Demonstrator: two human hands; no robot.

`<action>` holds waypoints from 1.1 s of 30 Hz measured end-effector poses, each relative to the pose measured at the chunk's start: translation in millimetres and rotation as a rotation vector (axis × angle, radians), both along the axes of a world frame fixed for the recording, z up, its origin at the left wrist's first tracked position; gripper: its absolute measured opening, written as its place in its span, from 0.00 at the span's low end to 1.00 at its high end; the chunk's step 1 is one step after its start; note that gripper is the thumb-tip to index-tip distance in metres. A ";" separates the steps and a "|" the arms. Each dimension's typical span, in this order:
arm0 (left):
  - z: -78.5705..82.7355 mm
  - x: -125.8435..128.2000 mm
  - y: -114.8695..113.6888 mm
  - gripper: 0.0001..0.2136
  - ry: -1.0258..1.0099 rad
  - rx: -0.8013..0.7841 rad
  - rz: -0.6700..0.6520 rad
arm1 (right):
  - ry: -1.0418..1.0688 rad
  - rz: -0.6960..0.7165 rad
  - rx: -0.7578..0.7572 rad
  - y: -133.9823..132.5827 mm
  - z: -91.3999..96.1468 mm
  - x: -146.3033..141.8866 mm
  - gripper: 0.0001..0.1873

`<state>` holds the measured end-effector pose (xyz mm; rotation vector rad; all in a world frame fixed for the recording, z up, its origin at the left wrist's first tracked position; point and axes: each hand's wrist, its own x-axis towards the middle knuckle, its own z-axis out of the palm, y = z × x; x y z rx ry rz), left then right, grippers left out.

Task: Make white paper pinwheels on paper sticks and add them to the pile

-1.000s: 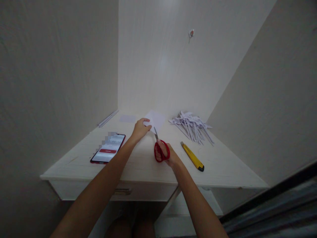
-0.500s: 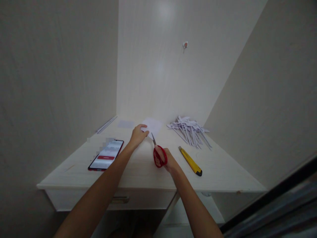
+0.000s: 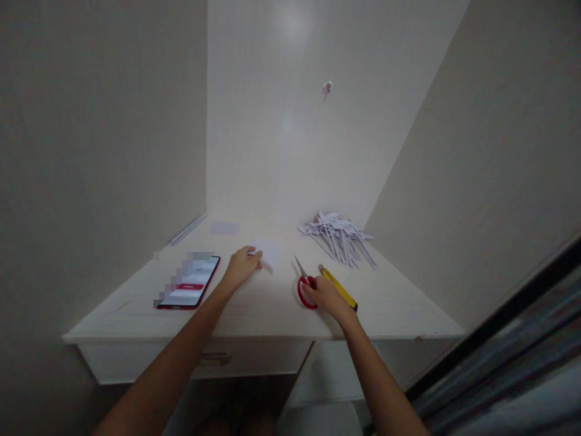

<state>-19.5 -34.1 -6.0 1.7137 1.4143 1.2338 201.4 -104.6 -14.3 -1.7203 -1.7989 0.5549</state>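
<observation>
My left hand (image 3: 240,268) rests on the white desk (image 3: 254,303) and pinches the near corner of a small white paper sheet (image 3: 270,251). My right hand (image 3: 327,296) grips the red handles of a pair of scissors (image 3: 304,284), which lie low on the desk to the right of the paper, blades pointing away and apart from the sheet. A yellow utility knife (image 3: 338,287) lies just right of the scissors, touching my right hand's far side.
A red-cased phone (image 3: 189,289) with a lit screen lies at the left. A heap of cut paper strips (image 3: 338,237) sits at the back right. Another small paper piece (image 3: 224,227) and thin rods (image 3: 187,228) lie at the back left. Walls enclose the desk.
My right hand has drawn the scissors away from the paper, rightward and down to the desk beside the knife. My left hand still holds the sheet, now lower on the desk.
</observation>
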 end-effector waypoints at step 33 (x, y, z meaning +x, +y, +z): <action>-26.7 -37.3 -109.8 0.15 0.840 0.402 -0.489 | -0.228 0.087 0.346 -3.7 -31.4 -60.0 0.11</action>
